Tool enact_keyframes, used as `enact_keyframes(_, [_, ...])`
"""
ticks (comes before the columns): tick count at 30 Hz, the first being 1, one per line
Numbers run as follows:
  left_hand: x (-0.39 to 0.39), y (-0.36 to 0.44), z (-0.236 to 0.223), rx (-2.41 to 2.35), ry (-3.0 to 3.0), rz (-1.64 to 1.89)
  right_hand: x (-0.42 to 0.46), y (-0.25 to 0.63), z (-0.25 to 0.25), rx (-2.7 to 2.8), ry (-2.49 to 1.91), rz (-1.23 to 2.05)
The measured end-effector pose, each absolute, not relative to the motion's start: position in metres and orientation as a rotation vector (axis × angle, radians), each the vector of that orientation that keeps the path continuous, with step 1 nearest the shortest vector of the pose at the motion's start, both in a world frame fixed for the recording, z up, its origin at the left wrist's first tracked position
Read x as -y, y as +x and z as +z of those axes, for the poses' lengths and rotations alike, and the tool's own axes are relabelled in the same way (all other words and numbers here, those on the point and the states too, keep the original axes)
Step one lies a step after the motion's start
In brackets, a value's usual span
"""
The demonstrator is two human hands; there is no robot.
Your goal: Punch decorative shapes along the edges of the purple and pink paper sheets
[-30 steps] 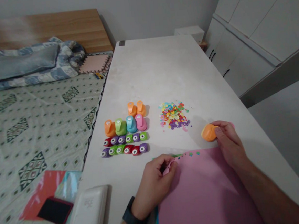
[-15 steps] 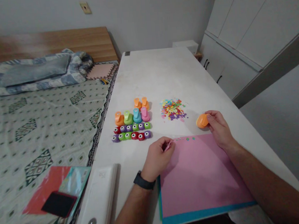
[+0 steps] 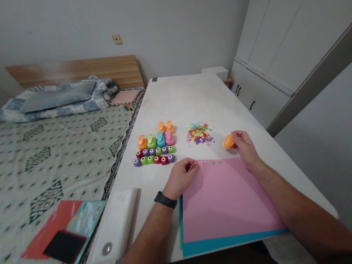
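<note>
Head view tilts up; right fingers point(image 3: 238, 136) still grip orange punch point(image 3: 228, 142), left fingers point(image 3: 188, 166) pinch pink paper point(image 3: 226, 197).

Soft, even indoor light fills the room from no visible source, leaving the matte white bench point(image 3: 188, 94) pale with a faint sheen. A gentle shadow falls from the left hand point(image 3: 181, 178) onto the pink paper sheet point(image 3: 227, 201), while wide-angle distortion tilts the tall white cupboards point(image 3: 280, 30) at the edge.

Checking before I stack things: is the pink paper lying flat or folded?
Flat: the pink paper lies spread on a teal sheet, whose edge shows along the near side; no fold is visible.
</note>
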State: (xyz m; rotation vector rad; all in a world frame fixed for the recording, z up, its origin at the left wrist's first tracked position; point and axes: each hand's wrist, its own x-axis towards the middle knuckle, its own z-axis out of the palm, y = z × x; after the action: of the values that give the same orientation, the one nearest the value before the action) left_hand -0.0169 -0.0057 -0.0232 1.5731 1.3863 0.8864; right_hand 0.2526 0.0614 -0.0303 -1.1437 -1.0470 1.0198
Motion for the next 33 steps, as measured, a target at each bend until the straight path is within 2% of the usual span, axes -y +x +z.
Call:
enact_keyframes(14, [0.005,-0.016,-0.023,-1.384,1.548,0.878,-0.062,0.253,-0.024,1.059,-1.233,1.019])
enact_keyframes(27, [0.006,-0.014,-0.021,-1.399,1.509,0.85,-0.062,0.261,-0.021,1.173,-1.545,0.948])
enact_keyframes(33, [0.006,-0.013,-0.022,-1.395,1.528,0.865,-0.061,0.266,-0.022,1.414,-1.735,0.627])
